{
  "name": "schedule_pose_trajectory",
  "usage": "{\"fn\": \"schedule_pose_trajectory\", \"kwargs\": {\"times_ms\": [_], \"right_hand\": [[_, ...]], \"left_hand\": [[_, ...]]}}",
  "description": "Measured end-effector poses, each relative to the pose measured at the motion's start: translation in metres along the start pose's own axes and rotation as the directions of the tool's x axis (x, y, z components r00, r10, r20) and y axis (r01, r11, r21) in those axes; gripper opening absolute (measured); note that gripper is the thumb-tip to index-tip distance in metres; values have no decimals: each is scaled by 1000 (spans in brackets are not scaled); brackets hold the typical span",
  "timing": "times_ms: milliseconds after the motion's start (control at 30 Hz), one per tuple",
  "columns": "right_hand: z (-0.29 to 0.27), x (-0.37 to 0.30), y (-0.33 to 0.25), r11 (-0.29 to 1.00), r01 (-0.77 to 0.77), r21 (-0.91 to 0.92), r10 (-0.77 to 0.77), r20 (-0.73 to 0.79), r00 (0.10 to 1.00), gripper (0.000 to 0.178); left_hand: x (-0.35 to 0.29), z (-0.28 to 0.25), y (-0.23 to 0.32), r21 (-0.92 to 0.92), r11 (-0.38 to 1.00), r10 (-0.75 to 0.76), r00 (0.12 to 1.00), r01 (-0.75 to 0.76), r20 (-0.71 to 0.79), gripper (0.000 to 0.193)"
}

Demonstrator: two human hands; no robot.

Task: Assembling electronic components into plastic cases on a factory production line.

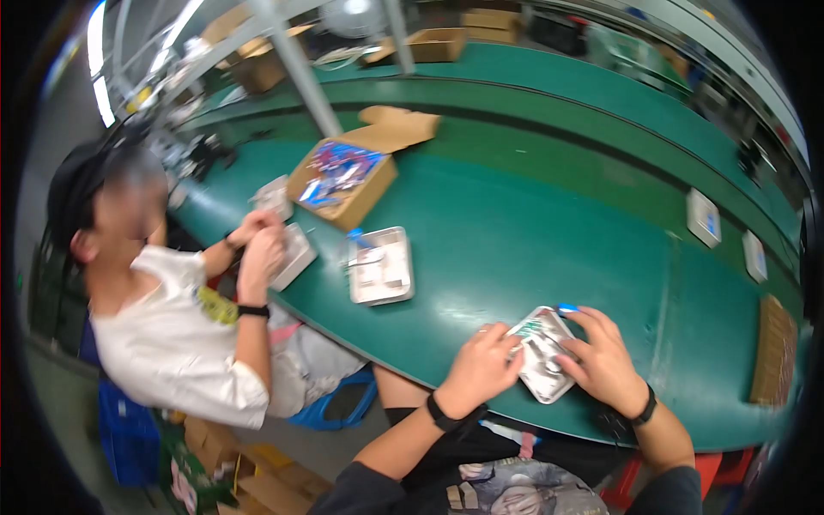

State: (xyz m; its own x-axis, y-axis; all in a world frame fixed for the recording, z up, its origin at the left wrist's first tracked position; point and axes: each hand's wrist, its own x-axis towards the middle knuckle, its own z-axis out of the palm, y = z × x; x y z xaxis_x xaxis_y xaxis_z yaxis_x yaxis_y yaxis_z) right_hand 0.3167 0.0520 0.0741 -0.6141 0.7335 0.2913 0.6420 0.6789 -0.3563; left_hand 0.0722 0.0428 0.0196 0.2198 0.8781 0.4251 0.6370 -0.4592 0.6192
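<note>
A shallow silver-white tray (549, 390) lies on the green table right in front of me. Inside it are a green-and-white piece (530, 328) and some small metallic parts too blurred to name. My left hand (485, 365) is at the tray's left side, its curled fingers closed on the rim. Over the right side reaches my right hand (608, 356), thumb and fingers spread apart and touching the tray's edge. A small blue thing (567, 308) shows at a fingertip of that hand, by the tray's far corner; whether it is held or worn cannot be told.
To my left a person (180, 335) in a white top handles something over a pale tray (294, 256). Between us stands another tray (382, 296) with a blue item. Farther back is an open cardboard box (369, 193) of blue packets. At right lies a brown cardboard piece (772, 352).
</note>
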Motion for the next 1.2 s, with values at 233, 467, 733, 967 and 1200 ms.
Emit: {"fn": "schedule_pose_trajectory", "kwargs": {"times_ms": [233,467,733,967,1200], "right_hand": [[12,-4,-12,995,-101,7,100,40,994,32],[11,10,-8,994,-95,44,89,117,989,33],[-12,23,52,983,-164,86,168,-49,985,31],[-1,51,59,992,-123,14,115,264,958,29],[-31,51,30,894,-323,309,240,277,930,32]], "left_hand": [[-4,6,4,-59,996,-65,998,63,-28,11],[-3,-3,-6,-34,999,-20,999,18,-46,9],[4,3,0,-62,998,8,999,-11,-45,8],[0,3,2,-40,999,-17,999,15,-50,7],[-2,4,0,-52,998,-32,998,29,-60,8]]}}
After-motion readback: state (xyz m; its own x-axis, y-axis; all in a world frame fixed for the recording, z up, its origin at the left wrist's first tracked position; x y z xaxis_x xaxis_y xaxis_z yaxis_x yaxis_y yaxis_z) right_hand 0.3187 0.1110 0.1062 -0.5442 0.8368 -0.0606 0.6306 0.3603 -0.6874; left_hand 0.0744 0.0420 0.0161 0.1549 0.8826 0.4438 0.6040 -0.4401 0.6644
